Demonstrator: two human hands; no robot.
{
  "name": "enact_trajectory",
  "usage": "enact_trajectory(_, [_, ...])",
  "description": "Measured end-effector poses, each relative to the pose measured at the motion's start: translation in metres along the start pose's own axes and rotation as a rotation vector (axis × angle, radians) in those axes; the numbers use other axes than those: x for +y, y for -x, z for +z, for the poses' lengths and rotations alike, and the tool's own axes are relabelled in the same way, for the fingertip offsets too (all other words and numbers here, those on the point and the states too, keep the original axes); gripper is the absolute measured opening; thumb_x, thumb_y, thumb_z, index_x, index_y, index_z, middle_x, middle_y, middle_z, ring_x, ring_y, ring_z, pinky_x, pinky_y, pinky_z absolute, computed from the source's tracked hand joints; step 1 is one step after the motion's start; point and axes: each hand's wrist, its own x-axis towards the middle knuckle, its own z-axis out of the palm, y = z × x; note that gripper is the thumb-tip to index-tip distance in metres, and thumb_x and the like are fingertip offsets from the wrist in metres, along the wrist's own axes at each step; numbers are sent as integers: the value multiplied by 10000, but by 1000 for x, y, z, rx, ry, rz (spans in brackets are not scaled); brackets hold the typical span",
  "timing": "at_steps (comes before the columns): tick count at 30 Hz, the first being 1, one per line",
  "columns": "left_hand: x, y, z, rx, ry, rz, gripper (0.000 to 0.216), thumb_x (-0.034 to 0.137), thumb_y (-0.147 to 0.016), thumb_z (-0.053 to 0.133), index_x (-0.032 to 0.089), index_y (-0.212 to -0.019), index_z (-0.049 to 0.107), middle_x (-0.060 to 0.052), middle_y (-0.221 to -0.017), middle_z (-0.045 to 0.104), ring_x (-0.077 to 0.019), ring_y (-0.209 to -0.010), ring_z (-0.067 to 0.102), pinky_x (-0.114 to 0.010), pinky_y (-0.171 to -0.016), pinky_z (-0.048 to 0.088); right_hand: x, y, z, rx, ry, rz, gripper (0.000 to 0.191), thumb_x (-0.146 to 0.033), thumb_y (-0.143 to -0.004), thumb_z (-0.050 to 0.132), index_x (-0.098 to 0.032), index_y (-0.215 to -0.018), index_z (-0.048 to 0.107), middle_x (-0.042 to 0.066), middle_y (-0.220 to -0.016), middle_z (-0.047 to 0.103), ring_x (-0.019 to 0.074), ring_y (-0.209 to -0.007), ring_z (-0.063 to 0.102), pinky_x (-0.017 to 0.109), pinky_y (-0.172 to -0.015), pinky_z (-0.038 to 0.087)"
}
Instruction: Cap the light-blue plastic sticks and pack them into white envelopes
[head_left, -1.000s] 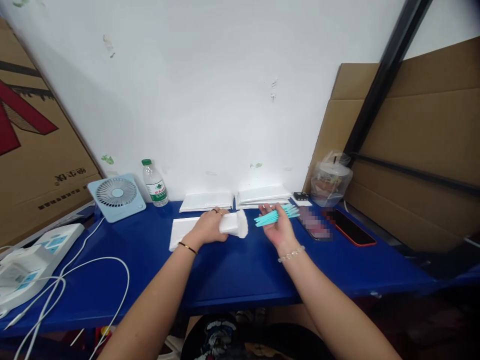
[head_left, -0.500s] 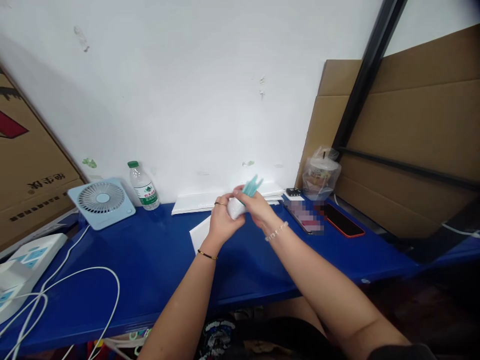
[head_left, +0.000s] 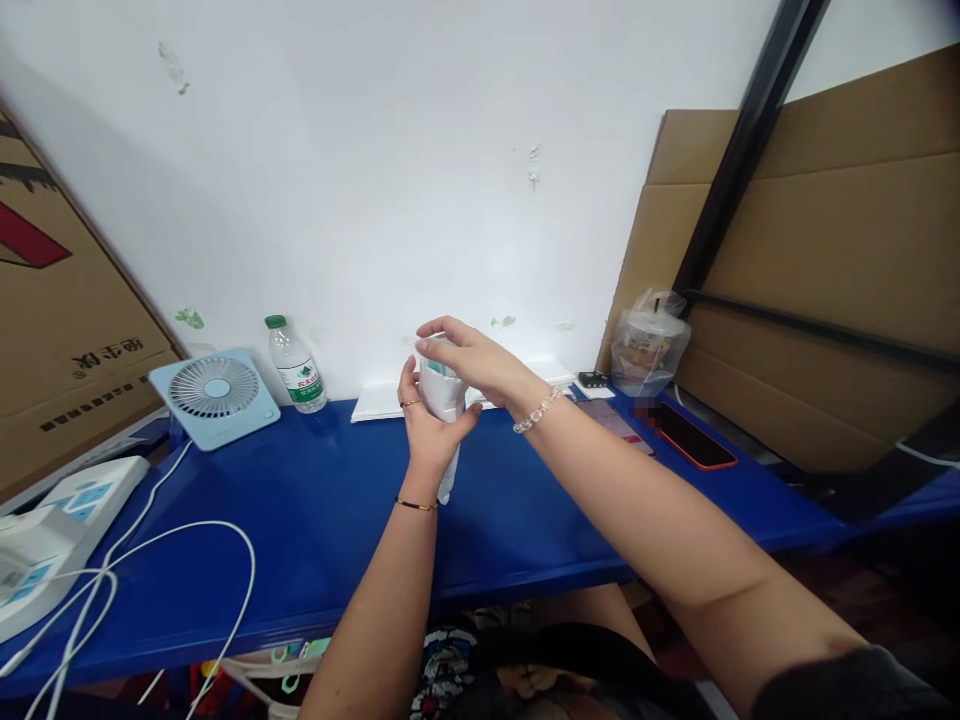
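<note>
At the centre of the frame the left hand (head_left: pixel 426 430) is wrapped around a white paper pouch (head_left: pixel 444 398), gripping it upright and raised off the blue table (head_left: pixel 315 520), with the pouch's lower end hanging down past the wrist. A bit of teal (head_left: pixel 439 370) shows at the pouch's mouth (too small to tell what it is). The right hand (head_left: pixel 469 362) arches over the top of the pouch, fingertips touching its upper edge; whether it pinches anything there cannot be told.

Behind the hands, against the wall, lie flat stacks of white pouches (head_left: pixel 379 402), partly hidden by the raised hands. To the left of centre stand a water bottle (head_left: pixel 295 366) and, just beside it, a pale blue desk fan (head_left: pixel 216 392). At the lower left sits a white power strip (head_left: pixel 45 530), with a white cable (head_left: pixel 187 540) looping across the table. To the right of the hands lie two phones, one (head_left: pixel 615 422) near the right forearm and a red-cased one (head_left: pixel 694 437) further right. Behind them stands a drink cup in a plastic bag (head_left: pixel 649 343), against the cardboard sheets (head_left: pixel 825 250) at the upper right
</note>
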Motion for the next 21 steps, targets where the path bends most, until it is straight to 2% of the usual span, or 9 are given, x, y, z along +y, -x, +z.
enact_trajectory(3, [-3,6,-1,-76,-198,9,1122,354,-574,767,245,-1438,59,-145,-1398,303,-309,-1297,333,-445,-1038,338,13,-2,-15,92,-37,-4,240,-227,-786,578,-198,-1023,601,12,-875,599,145,-773,551,315,-735,451])
enact_trajectory(6, [-4,13,5,-189,-359,35,1088,335,-598,726,244,-1452,57,-134,-1392,324,-320,-1304,307,-471,-1042,308,35,5,-33,225,-133,30,275,-237,-757,601,-163,-1020,633,35,-920,635,156,-830,564,332,-802,440])
enact_trajectory(8, [-5,19,12,-262,-428,32,1035,312,-620,691,245,-1455,83,-127,-1381,344,-319,-1291,324,-474,-1034,301,57,16,-44,306,-259,50,336,-321,-741,635,-147,-1028,642,57,-940,658,179,-861,586,349,-828,443])
enact_trajectory(10, [-6,24,20,-365,-463,35,991,293,-618,673,243,-1453,140,-123,-1376,354,-320,-1282,336,-468,-1025,299,81,33,-53,383,-395,23,412,-452,-777,591,-137,-1038,647,87,-1004,668,216,-944,593,363,-874,440])
enact_trajectory(13, [-8,31,27,-596,-442,76,906,264,-612,656,250,-1425,258,-109,-1383,371,-316,-1272,350,-454,-1019,300,112,67,-63,346,-429,58,600,-612,-850,388,-136,-1131,623,126,-1179,625,268,-1126,537,408,-977,397])
enact_trajectory(16, [-7,34,25,-805,-322,109,880,234,-605,640,244,-1415,296,-103,-1379,401,-310,-1255,374,-449,-1034,288,124,109,-73,185,-163,-7,643,-621,-870,328,-204,-1341,460,72,-1434,413,267,-1317,363,436,-1073,308])
enact_trajectory(18, [-4,35,20,-916,-186,98,904,213,-600,628,226,-1429,269,-109,-1357,433,-300,-1228,413,-432,-1029,309,124,137,-80,-16,207,-66,777,-559,-790,555,-250,-1445,274,43,-1520,242,278,-1382,231,456,-1120,226])
enact_trajectory(19, [-3,35,17,-967,-116,80,913,203,-602,621,219,-1437,251,-112,-1340,452,-292,-1208,438,-417,-1016,330,124,149,-83,-52,395,-94,862,-512,-757,625,-262,-1466,204,41,-1535,187,285,-1398,176,476,-1131,189])
enact_trajectory(21, [1,35,12,-1061,-6,38,922,192,-614,611,214,-1448,220,-110,-1306,487,-275,-1160,490,-385,-974,379,124,168,-87,-69,660,-153,765,-384,-844,550,-278,-1477,135,34,-1540,168,257,-1409,142,478,-1131,205])
